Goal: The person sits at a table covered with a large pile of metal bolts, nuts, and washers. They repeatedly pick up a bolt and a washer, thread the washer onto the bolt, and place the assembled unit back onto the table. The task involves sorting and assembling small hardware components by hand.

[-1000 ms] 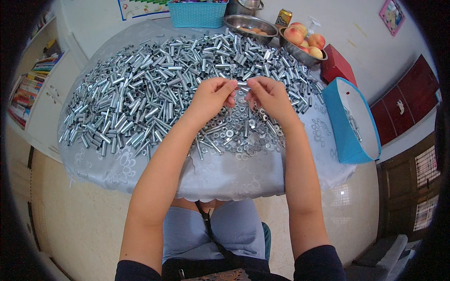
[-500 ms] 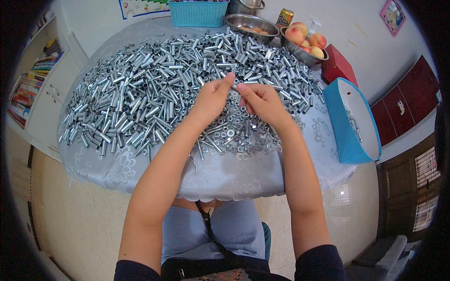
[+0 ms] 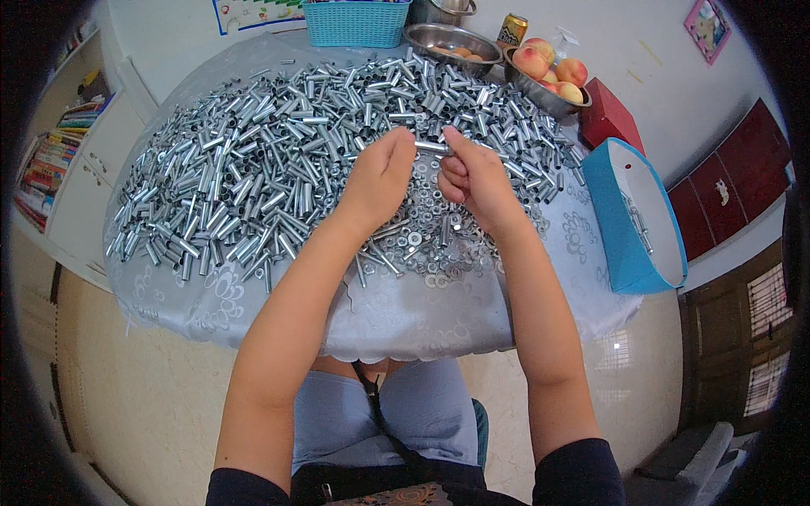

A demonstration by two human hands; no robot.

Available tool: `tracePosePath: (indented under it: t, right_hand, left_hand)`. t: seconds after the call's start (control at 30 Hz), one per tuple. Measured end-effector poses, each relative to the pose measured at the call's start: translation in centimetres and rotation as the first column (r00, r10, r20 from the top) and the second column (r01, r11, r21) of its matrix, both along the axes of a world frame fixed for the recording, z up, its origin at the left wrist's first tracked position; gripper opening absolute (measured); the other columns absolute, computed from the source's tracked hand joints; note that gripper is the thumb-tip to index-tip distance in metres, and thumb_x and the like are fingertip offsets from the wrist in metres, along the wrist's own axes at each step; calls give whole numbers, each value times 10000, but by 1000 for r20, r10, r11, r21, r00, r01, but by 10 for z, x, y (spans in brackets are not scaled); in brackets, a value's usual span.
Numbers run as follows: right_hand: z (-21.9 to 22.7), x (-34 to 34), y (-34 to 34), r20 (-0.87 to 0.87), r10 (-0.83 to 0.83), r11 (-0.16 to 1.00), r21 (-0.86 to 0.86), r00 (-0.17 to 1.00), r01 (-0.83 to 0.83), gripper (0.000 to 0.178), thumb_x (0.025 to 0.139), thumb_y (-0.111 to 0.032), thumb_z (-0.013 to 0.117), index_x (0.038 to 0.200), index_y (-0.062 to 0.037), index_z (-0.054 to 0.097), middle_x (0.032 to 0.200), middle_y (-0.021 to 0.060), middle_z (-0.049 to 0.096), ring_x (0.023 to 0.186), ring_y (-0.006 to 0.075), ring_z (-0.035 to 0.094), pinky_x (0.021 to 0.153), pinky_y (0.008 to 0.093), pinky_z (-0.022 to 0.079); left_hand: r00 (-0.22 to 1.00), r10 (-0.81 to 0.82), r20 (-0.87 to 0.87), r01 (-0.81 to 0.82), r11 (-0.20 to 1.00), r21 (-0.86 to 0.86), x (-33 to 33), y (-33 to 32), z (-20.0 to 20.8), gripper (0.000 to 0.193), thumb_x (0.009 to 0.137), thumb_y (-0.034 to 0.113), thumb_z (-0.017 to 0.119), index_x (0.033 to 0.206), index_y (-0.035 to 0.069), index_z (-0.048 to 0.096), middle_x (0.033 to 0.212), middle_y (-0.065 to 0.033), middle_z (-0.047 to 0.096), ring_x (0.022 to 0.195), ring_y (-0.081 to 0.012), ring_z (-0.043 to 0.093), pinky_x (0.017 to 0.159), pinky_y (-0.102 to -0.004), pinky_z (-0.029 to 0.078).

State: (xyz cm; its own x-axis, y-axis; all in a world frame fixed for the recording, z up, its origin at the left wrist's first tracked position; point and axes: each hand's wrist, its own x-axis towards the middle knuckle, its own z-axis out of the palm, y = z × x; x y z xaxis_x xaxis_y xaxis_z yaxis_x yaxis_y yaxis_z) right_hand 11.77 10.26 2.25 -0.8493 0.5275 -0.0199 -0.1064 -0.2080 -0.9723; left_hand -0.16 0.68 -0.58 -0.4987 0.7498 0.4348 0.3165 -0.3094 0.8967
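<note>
A short shiny metal sleeve (image 3: 432, 147) spans the gap between my two hands, above the pile. At its left end, my left hand (image 3: 381, 177) is closed, thumb pressed against the fingers; the fingertips are partly hidden. My right hand (image 3: 474, 175) pinches the other end between thumb and forefinger, its remaining fingers curled in. Whether a bolt sits inside the sleeve is too small to tell. A broad heap of loose metal sleeves (image 3: 253, 169) covers the table beyond and left of my hands. Below them lie washers and nuts (image 3: 415, 239), with a few long bolts (image 3: 386, 263) beside these.
A blue fabric bin (image 3: 620, 244) with some bolts inside stands at the table's right edge. At the back are a turquoise basket (image 3: 354, 25), a steel bowl of eggs (image 3: 422, 35), a bowl of peaches (image 3: 540, 94), a can (image 3: 512, 30) and a red box (image 3: 609, 114).
My hands have moved slightly apart, exposing the sleeve between them. The right hand's fingers have curled in more, and its thumb now points upward.
</note>
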Motion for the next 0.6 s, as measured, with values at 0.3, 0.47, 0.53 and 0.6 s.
tracePosePath:
  t: [0.3, 0.47, 0.53, 0.6]
  right_hand:
    - [-23, -8, 8, -153, -169, 688, 689, 974, 227, 343, 871, -322, 494, 668, -46, 491, 583, -12, 443, 531, 57, 417, 474, 211, 319]
    - [-11, 3, 9, 35, -98, 845, 530, 995, 65, 242, 835, -258, 558, 763, -27, 546, 594, -12, 477, 550, 52, 399, 497, 210, 325]
    - [-10, 2, 7, -18, -119, 855, 506, 993, 112, 237, 827, -248, 568, 765, -19, 565, 574, -5, 479, 534, 61, 404, 493, 218, 334]
    - [-12, -6, -4, -246, -229, 727, 601, 942, 333, 257, 826, -254, 568, 742, -12, 581, 541, 6, 471, 505, 73, 413, 483, 229, 344]
  left_hand:
    - [988, 19, 154, -10, 998, -56, 1, 1, 2, 336, 894, 265, 370, 729, -15, 456, 595, -51, 443, 572, -141, 385, 552, -289, 345]
    - [990, 4, 138, 2, 999, -40, 5, 3, 3, 319, 888, 304, 375, 675, 74, 430, 562, 19, 386, 441, -77, 343, 406, -223, 267]
    - [991, -4, 136, 5, 1000, -3, 4, 4, 0, 325, 891, 313, 374, 676, 75, 431, 562, 20, 384, 443, -75, 344, 403, -224, 266]
    - [984, -33, 176, 32, 999, 10, 5, 5, 1, 327, 893, 316, 373, 679, 76, 431, 563, 21, 382, 444, -73, 342, 400, -224, 265]
